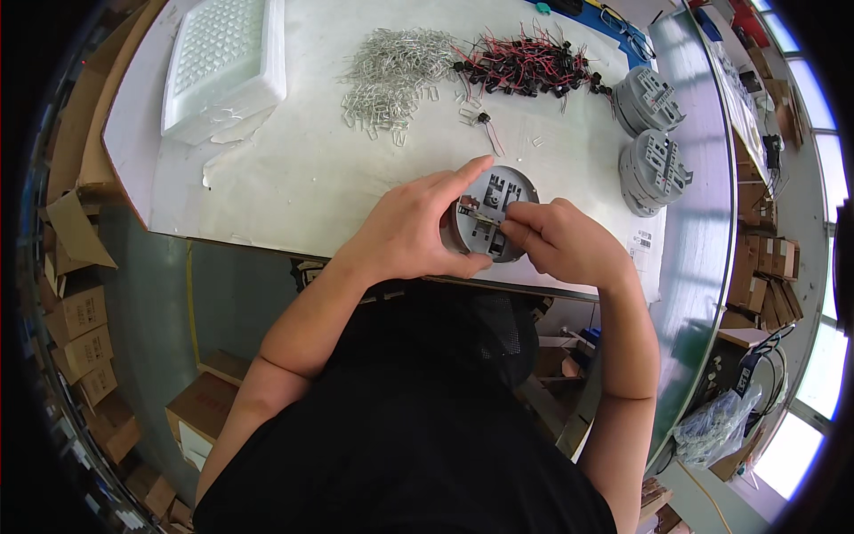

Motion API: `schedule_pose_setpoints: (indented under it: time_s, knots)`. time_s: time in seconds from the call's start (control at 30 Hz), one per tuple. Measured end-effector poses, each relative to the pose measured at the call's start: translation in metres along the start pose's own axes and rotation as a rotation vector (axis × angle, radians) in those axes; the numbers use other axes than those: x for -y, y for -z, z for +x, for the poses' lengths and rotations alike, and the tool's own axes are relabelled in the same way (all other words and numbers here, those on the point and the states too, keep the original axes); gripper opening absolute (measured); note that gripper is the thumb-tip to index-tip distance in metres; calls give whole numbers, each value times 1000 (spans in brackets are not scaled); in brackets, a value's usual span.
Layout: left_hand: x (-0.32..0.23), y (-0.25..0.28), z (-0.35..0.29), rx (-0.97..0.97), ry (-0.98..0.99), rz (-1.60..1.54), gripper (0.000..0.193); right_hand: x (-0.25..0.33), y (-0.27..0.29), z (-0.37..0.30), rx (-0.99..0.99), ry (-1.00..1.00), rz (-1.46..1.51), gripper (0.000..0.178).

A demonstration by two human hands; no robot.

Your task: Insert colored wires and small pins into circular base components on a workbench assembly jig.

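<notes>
A round grey plastic housing [513, 185] sits at the near edge of the white table, its slotted inner side facing up. My left hand [414, 222] is closed around its left side, thumb at the near rim and index finger along the far rim. Across the middle of the housing lies a narrow metallic strip [482, 218]. My right hand [569, 238] pinches at the right end of that strip; the fingertips hide what they hold. Just beyond the housing lies one small black part [484, 117] with thin red and black leads.
Farther back are a heap of U-shaped wire clips [396, 76] and a heap of black parts with leads [534, 67]. Stacked grey housings [656, 169] stand at the right. A white foam box [276, 53] is at the far left. Cardboard boxes [80, 311] line the left side.
</notes>
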State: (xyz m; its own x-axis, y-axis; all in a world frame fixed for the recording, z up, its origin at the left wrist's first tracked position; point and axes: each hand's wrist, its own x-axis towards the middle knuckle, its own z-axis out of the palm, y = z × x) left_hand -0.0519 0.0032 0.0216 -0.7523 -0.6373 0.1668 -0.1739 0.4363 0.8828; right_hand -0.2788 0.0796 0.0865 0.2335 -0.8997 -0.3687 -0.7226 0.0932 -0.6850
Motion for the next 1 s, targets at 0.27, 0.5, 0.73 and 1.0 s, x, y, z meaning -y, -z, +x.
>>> schedule_pose_setpoints:
  time_s: [0.27, 0.5, 0.73, 1.0]
  knots:
    - [2, 0, 1, -2, -38, 21, 108, 16, -10, 0, -39, -34, -147, 23]
    - [-3, 2, 2, 39, 40, 0, 108, 27, -7, -4, -75, -80, -188, 24]
    - [-4, 2, 2, 49, 61, -8, 108, 33, -6, -7, -89, -73, -185, 25]
    - [2, 0, 1, 21, -5, 9, 108, 34, -7, -5, -69, -163, -219, 25]
